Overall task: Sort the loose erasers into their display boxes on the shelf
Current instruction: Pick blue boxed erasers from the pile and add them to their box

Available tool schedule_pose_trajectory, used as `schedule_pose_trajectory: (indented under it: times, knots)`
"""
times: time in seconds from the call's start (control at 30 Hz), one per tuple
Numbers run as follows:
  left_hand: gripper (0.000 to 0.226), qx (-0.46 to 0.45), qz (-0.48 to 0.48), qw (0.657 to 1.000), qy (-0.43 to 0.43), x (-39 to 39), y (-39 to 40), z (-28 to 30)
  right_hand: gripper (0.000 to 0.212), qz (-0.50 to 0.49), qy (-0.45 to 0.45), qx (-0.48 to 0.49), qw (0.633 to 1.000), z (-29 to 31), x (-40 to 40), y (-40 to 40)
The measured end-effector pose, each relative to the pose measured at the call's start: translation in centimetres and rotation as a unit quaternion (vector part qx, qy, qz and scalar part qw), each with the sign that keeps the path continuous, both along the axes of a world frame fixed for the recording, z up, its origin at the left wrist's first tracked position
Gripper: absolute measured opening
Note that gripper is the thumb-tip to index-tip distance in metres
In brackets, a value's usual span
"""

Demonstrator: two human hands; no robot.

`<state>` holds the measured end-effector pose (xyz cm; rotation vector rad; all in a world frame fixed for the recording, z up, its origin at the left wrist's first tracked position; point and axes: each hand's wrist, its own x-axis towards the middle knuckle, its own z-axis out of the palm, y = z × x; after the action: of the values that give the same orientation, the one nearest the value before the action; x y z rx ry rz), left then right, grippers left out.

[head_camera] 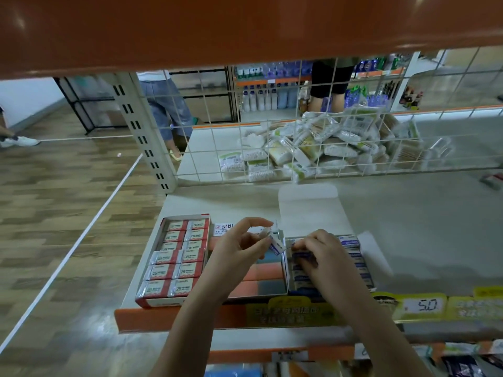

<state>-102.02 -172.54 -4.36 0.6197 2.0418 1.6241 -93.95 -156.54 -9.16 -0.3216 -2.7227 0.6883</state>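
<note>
Three display boxes sit at the shelf's front edge. The left box (152,302) is filled with red-and-white erasers. The middle box (261,291) holds orange and blue erasers. The right box (363,270) holds blue-and-white erasers, its lid flap (310,210) standing open behind. My left hand (239,248) hovers over the middle box, pinching a small blue-and-white eraser (276,246) between thumb and fingers. My right hand (315,254) rests in the right box, fingers closed on a blue-and-white eraser (302,255) there.
A grey shelf board (422,227) stretches right and back to a wire grid (272,148), with a pile of packaged goods (326,148) behind it. An orange shelf (245,28) hangs overhead. Price tags (424,306) line the front rail. People stand in the aisle beyond.
</note>
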Motion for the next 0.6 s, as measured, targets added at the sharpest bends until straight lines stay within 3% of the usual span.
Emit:
schedule_pose_trajectory:
  times: [0.6]
  knots:
    - [0.023, -0.073, -0.098, 0.992, 0.017, -0.34, -0.24, 0.05, 0.026, 0.009, -0.010, 0.022, 1.000, 0.32, 0.21, 0.03]
